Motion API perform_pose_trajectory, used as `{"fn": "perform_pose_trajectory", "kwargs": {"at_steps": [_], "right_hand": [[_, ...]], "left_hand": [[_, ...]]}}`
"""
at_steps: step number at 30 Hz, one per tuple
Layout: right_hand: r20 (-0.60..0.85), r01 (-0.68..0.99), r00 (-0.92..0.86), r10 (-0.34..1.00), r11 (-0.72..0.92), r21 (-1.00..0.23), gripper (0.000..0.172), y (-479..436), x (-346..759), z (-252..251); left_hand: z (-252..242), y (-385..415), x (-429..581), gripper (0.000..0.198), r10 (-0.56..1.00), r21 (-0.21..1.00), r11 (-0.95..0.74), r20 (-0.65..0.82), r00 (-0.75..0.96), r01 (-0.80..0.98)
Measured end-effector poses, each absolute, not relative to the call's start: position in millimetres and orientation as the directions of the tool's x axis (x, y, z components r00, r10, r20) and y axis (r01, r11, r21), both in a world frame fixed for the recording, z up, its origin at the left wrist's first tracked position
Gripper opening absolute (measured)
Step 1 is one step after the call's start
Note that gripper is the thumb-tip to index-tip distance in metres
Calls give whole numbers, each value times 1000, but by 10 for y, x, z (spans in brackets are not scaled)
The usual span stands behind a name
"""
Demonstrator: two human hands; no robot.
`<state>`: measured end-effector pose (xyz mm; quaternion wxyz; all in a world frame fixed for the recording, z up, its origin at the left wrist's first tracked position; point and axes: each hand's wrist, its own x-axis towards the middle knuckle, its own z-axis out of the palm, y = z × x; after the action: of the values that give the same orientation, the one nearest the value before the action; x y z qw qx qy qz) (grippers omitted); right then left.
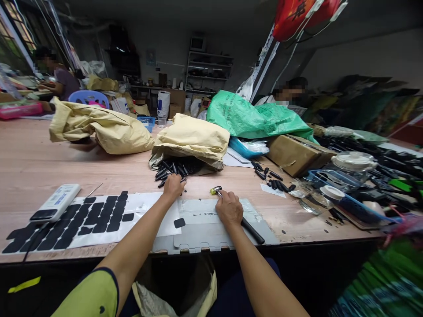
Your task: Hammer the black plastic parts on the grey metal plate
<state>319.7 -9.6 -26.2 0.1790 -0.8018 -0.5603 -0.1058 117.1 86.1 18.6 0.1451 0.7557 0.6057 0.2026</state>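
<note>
My left hand (173,186) reaches to the pile of small black parts (161,172) at the mouth of a tan sack (193,136). Its fingers are bent down at the parts, and whether one is between them is hidden. In my right hand (229,208) is a hammer (253,230), its yellowish head (216,190) pointing away to the left and its black handle slanting out behind the palm. That hand rests over a grey board (205,224) at the table's front edge. A loose black patch (179,223) lies near the board's left side.
A white sheet (139,207) with black rounded patches and a white device (56,203) lie left. Another tan sack (122,132), a green sack (251,115) and a cardboard box (294,154) stand behind. Jars (353,163) and a blue basket (360,211) are right. Two people sit further back.
</note>
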Motion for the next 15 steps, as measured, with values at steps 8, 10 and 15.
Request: {"fn": "perform_pose_trajectory", "kwargs": {"at_steps": [8,10,15], "right_hand": [[378,936,349,857,-303,-178,31,-82,3204,-276],[367,933,357,859,-312,-178,31,-86,3196,-268],[355,931,362,862,-320,-174,31,-99,3181,-248]], "left_hand": [[185,832,1190,9,973,577,-196,16,229,793],[175,769,1127,19,970,675,-177,-4,244,716],[82,566,1038,27,931,988,149,-153,331,36]]}}
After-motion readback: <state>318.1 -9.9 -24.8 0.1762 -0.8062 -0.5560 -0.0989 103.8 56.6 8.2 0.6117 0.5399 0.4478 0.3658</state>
